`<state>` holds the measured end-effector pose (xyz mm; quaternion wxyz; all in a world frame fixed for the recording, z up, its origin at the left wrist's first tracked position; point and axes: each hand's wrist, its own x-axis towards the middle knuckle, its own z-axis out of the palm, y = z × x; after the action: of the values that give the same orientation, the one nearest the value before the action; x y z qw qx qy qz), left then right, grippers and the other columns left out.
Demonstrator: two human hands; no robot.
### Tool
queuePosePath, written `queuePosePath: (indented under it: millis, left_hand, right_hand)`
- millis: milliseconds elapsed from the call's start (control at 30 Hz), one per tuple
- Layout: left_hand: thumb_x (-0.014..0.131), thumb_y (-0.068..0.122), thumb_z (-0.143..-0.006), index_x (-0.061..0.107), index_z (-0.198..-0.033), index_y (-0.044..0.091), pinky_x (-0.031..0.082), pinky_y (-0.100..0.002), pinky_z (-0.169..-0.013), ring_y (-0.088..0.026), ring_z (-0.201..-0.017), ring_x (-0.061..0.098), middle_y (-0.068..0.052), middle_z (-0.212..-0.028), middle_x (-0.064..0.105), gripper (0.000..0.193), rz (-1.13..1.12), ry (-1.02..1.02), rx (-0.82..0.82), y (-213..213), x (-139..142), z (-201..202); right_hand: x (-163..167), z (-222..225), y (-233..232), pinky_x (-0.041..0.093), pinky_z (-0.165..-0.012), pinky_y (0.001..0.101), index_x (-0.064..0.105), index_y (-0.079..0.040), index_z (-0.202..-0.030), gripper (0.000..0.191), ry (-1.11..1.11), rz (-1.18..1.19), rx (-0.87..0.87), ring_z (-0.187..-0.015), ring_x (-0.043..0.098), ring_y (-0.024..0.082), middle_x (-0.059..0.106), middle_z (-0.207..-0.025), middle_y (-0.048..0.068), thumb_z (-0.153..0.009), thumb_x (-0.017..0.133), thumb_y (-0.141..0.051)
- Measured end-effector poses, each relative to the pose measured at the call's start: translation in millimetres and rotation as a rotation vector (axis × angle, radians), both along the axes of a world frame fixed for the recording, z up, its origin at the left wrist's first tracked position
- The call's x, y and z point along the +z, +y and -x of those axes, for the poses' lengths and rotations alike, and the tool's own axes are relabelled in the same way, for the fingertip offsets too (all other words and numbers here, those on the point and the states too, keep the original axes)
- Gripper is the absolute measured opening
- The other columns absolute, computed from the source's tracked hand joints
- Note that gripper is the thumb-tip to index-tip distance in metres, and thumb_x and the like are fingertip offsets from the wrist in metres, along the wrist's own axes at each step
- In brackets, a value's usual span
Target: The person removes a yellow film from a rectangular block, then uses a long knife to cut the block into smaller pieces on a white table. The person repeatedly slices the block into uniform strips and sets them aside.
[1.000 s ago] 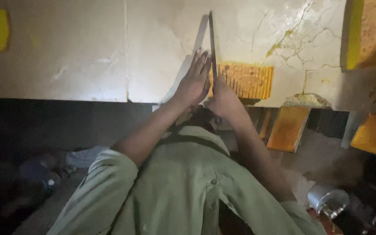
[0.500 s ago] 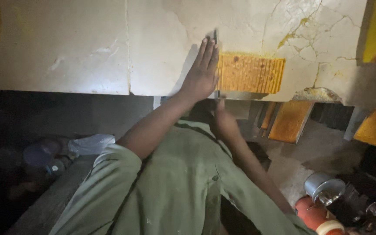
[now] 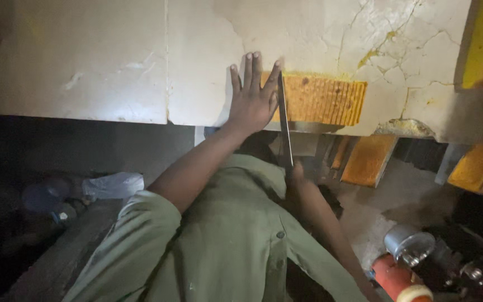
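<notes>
My left hand (image 3: 252, 98) lies flat, fingers spread, on a white plastered slab (image 3: 102, 61). Along its thumb side runs a thin, long metal blade (image 3: 283, 120), standing on edge against the left end of an orange ribbed tile (image 3: 322, 100) set in the slab. My right hand (image 3: 297, 173) sits lower, close to my chest in the dark, closed on the blade's lower end. Green shirt sleeves cover both upper arms.
The slab is cracked at the upper right (image 3: 387, 39), beside a yellow strip (image 3: 479, 39). Loose orange tiles (image 3: 367, 159) (image 3: 476, 165) lean below it. A power tool with an orange body (image 3: 398, 274) lies at the lower right. A pale plastic bag (image 3: 113, 184) sits in the dark left.
My hands were together by the blade, which stuck out above them. My right hand has dropped toward my chest with the blade, and my left hand now presses flat with fingers spread.
</notes>
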<state>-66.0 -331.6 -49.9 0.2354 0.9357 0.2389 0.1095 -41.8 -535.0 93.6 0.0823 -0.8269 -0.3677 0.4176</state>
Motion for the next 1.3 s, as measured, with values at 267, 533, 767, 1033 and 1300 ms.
queuePosePath:
  millis: [267, 533, 767, 1033, 1300]
  left_hand:
    - [0.051, 0.035, -0.105, 0.012, -0.166, 0.013, 0.004, -0.075, -0.122, -0.049, -0.157, 0.005, -0.033, -0.167, 0.008, 0.076, 0.024, 0.016, -0.025, 4, -1, -2]
    - [0.045, 0.03, -0.104, 0.014, -0.165, 0.009, 0.008, -0.065, -0.124, -0.042, -0.157, 0.011, -0.029, -0.167, 0.016, 0.071, 0.073, 0.076, -0.081, 16, 15, 7]
    - [0.047, 0.029, -0.104, 0.013, -0.166, 0.01, 0.009, -0.063, -0.127, -0.037, -0.16, 0.012, -0.02, -0.17, 0.016, 0.074, 0.067, 0.136, -0.078, 14, 10, 7]
    - [0.046, 0.031, -0.105, 0.012, -0.165, 0.008, 0.008, -0.063, -0.127, -0.036, -0.16, 0.011, -0.019, -0.172, 0.014, 0.073, 0.042, 0.135, -0.073, 14, 12, 5]
    - [0.039, 0.027, -0.109, 0.018, -0.166, 0.001, 0.011, -0.058, -0.129, -0.037, -0.16, 0.015, -0.019, -0.172, 0.019, 0.066, 0.092, -0.01, -0.065, 21, 12, 18]
  right_hand:
    - [-92, -19, 19, 0.058, -0.059, 0.0502, 0.032, 0.005, -0.134, 0.065, -0.003, -0.005, -0.076, -0.068, 0.07, 0.041, 0.066, -0.079, 0.022, -0.087, 0.073, -0.013]
    - [-67, -57, 86, 0.056, -0.074, 0.0511, 0.042, 0.009, -0.12, 0.068, -0.12, -0.274, 0.008, -0.088, 0.069, 0.048, 0.066, -0.093, 0.03, -0.072, 0.083, -0.016]
    - [-20, 5, -4, 0.055, -0.074, 0.054, 0.03, 0.008, -0.123, 0.079, 0.026, -0.014, 0.048, -0.091, 0.066, 0.053, 0.066, -0.1, 0.034, -0.08, 0.086, -0.026]
    - [-107, -2, 19, 0.056, -0.076, 0.0552, 0.022, 0.007, -0.141, 0.069, -0.082, -0.121, -0.006, -0.09, 0.068, 0.051, 0.068, -0.1, 0.031, -0.095, 0.067, -0.019]
    - [-60, -24, 61, 0.056, -0.073, 0.0556, 0.03, 0.009, -0.131, 0.06, -0.133, -0.237, -0.098, -0.084, 0.069, 0.05, 0.07, -0.091, 0.029, -0.089, 0.066, -0.015]
